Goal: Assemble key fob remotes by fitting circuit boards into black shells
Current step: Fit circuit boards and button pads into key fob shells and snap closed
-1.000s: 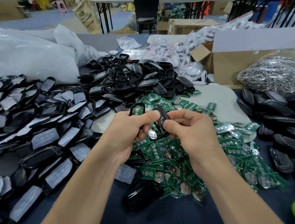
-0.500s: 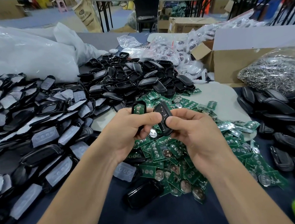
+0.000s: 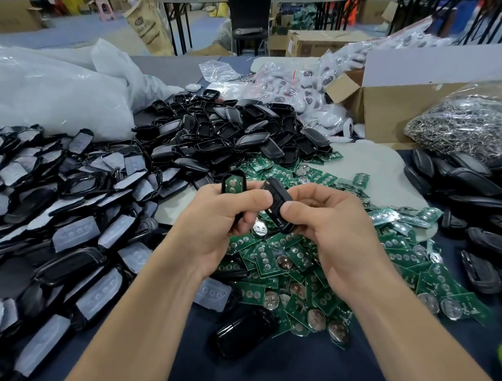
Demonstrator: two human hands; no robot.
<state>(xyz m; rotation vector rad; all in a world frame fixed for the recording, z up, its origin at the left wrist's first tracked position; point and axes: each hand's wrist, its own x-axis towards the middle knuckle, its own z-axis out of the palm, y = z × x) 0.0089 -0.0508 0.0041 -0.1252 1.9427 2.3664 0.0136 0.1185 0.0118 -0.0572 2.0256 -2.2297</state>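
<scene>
Holding, head view: left hand (image 3: 216, 223) curled round a black shell (image 3: 232, 172) with green board (image 3: 232, 185) seated inside; right hand (image 3: 334, 229) pinching a second black shell (image 3: 279, 201), just beside at 3 o'clock. Loose circuit boards (image 3: 297, 264) heaped on counter (image 3: 288, 376), 6 o'clock of both hands

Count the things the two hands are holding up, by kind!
Black shells: 2, one in the left hand, one in the right hand.
Green boards: 1, inside the left hand's shell.
Total: 3.

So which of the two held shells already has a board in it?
The left-hand shell: a green board shows inside. The right-hand shell shows only black.
</scene>
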